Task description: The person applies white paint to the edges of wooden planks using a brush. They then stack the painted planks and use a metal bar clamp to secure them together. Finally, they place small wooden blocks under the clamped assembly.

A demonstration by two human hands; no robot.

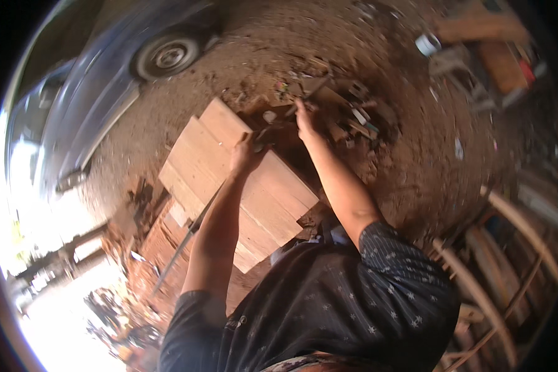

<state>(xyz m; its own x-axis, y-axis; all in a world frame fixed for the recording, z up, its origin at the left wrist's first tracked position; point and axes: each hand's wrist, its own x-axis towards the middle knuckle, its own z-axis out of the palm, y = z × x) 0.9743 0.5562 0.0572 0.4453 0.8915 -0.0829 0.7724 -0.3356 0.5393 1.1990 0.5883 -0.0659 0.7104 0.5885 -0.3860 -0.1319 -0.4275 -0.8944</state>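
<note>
Stretching beyond pale boards [270, 197], dirt ground [421, 155] bears a car [99, 84].

This is a rough woodworking workshop with a bare dirt floor [254, 40]. Pale sawn boards [276, 192] lie side by side in the middle of the frame, with broken wood offcuts [353, 115] littering the ground just above and to the right. Curved timbers [527, 229] and planks [493, 254] crowd the lower right, and a hollow concrete block [456, 65] sits at upper right. A parked car [99, 93] fills the upper left; strong daylight at the left edge suggests, through the glare, an open side.
</note>
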